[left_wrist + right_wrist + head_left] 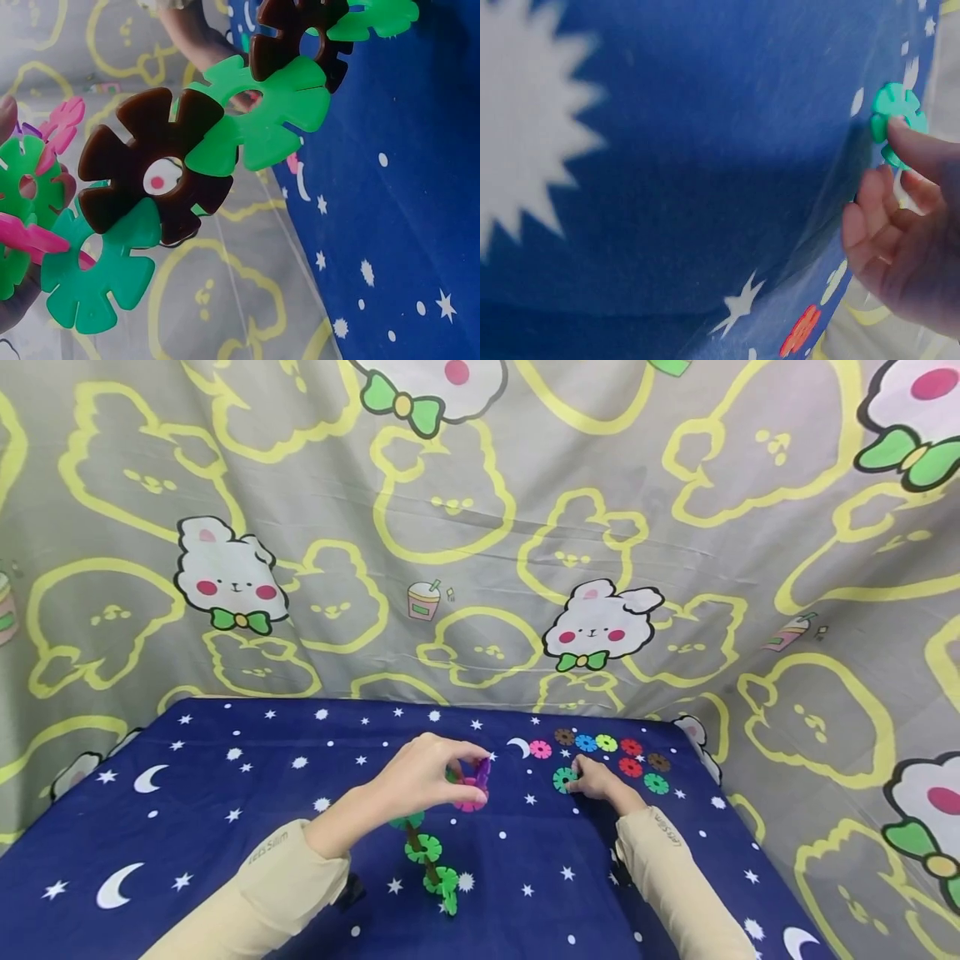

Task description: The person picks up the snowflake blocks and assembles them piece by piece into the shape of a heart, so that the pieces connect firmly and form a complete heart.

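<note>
My left hand (429, 774) pinches the upper end of a chain of interlocked plastic snowflake discs, at a purple disc (483, 773) and a pink one beside it. The chain hangs down from the hand with green (424, 848) and brown discs in turn; in the left wrist view a brown disc (154, 165) and a teal disc (101, 266) show close up. Farther right, my right hand (598, 779) holds a single green snowflake disc (562, 780) between thumb and fingers, seen also in the right wrist view as a green disc (889, 112) under the thumb.
Loose discs lie around the right hand on the star-patterned blue cloth (247, 877): a pink disc (540, 749), a blue disc (586, 742), a yellow disc (607, 743), a green disc (656, 783), and several red and brown ones. A patterned grey curtain (337, 510) hangs behind.
</note>
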`<state>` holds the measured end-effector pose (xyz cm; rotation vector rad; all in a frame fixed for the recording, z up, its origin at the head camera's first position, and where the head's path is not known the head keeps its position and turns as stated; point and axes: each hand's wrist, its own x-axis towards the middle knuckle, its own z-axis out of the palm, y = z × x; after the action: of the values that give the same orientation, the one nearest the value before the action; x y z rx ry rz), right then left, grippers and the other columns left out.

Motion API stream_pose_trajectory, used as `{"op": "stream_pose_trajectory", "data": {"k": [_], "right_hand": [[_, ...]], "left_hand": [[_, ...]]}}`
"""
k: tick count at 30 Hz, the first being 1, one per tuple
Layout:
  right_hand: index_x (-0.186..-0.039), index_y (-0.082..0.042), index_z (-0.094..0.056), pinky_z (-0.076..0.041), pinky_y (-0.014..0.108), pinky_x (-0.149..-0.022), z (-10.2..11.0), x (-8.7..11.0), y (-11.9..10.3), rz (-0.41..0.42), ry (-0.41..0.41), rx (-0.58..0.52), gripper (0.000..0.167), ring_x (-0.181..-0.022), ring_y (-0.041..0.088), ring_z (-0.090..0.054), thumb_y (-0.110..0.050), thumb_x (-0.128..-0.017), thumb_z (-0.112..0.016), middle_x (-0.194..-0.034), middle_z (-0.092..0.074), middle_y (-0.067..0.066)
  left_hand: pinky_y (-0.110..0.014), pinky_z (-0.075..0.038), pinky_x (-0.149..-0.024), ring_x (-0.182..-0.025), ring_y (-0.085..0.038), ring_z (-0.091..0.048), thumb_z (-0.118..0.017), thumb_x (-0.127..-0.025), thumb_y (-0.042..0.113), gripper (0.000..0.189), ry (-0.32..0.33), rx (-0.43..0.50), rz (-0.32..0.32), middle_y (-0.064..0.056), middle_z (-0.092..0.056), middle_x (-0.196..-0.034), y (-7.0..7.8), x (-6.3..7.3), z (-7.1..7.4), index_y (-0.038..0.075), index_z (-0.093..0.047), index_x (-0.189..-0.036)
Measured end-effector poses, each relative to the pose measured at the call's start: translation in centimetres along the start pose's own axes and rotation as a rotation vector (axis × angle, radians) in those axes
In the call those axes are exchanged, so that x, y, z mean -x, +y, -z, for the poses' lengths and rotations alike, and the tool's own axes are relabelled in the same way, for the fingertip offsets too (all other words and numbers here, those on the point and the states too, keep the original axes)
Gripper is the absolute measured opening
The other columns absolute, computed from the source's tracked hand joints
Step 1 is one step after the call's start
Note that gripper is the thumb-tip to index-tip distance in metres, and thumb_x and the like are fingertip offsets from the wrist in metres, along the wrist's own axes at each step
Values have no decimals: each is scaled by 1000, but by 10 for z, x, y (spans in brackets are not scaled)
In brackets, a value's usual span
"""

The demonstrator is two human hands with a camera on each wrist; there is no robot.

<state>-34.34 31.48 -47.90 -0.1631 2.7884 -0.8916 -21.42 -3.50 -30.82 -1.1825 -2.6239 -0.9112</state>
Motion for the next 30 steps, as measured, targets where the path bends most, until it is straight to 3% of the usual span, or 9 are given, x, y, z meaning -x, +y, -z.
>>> {"op": "stream_pose_trajectory", "data": {"k": [4, 5, 10, 14, 19, 23, 30], "right_hand": [[-78, -6, -43, -47, 32, -60, 15, 30, -44, 223, 25, -140, 20, -67, 20, -59, -10, -87, -60, -70, -53, 5], [-80, 0, -44, -49, 36, -64, 20, 40, -63, 191, 18, -166, 15, -71, 25, -62, -3, -87, -57, -73, -56, 11], [-93, 8, -46, -51, 44, -71, 32, 62, -96, 328, 33, -339, 11, -74, 28, -64, 0, -90, -53, -82, -63, 21], [-104, 11, -46, -52, 36, -71, 38, 83, -125, 466, 46, -436, 19, -72, 23, -63, 1, -90, -52, -83, -63, 23], [-116, 8, -41, -52, 30, -71, 40, 110, -162, 597, 50, -468, 28, -68, 20, -63, 1, -90, -51, -85, -64, 23], [-112, 4, -41, -52, 31, -66, 39, 127, -184, 703, 103, -407, 25, -65, 23, -62, 3, -89, -52, -78, -65, 19], [-110, -4, -53, -45, 24, -51, 35, 140, -206, 935, 321, -115, 29, -57, 6, -57, 8, -83, -58, -64, -60, 1]], "left_hand": [[-16, -44, -53, -73, -8, -63, -75, -74, 30, 44, 10, 16, -3, 1, -68, -87, 0, 1, 5, 8, -64, -111], [-16, -44, -53, -73, -8, -63, -75, -74, 29, 44, 11, 19, -4, 0, -68, -89, -1, 1, 6, 8, -64, -111], [-16, -45, -56, -75, -9, -64, -74, -75, 29, 44, 1, 29, 4, -3, -67, -95, -1, 1, 5, 7, -63, -112], [-18, -46, -59, -79, -10, -64, -72, -76, 34, 44, 9, 3, 20, -4, -67, -102, -2, 2, 5, 11, -61, -112], [-19, -45, -58, -78, -9, -64, -71, -77, 36, 42, 15, -9, 26, -5, -67, -103, -4, 4, 6, 14, -59, -111], [-18, -44, -53, -68, -6, -62, -71, -78, 33, 39, -3, 26, 12, -4, -70, -93, -6, 3, 6, 13, -58, -109], [-18, -45, -55, -68, -6, -62, -72, -76, 34, 48, 9, 39, 36, -4, -70, -90, -3, 1, 5, 8, -59, -115]]}}
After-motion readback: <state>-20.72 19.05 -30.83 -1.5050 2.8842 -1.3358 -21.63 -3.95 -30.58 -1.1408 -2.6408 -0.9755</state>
